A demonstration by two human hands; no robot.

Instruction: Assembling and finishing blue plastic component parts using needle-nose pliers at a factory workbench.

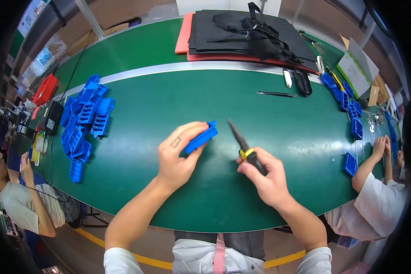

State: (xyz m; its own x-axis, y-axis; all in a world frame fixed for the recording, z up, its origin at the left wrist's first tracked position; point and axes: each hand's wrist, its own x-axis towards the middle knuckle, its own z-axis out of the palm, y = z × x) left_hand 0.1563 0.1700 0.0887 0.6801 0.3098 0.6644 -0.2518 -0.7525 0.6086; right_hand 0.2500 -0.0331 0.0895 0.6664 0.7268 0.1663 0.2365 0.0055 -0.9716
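My left hand (177, 153) is closed around a small blue plastic box (202, 139), holding it tilted above the green table. To its right, my right hand (268, 176) grips long-nose pliers (247, 153) by their black and yellow handles. The pliers' dark tip points up and left, a short gap away from the blue box. On the left side of the table lies a heap of similar blue boxes (87, 114), some showing slotted compartments.
Black sheets (242, 41) with straps sit at the back on red foam. Tweezers (276, 94) lie at right, near a row of blue boxes (355, 121). A co-worker sits on each side; the right one's hands (380, 147) rest at the table. A red bin (45, 89) stands far left.
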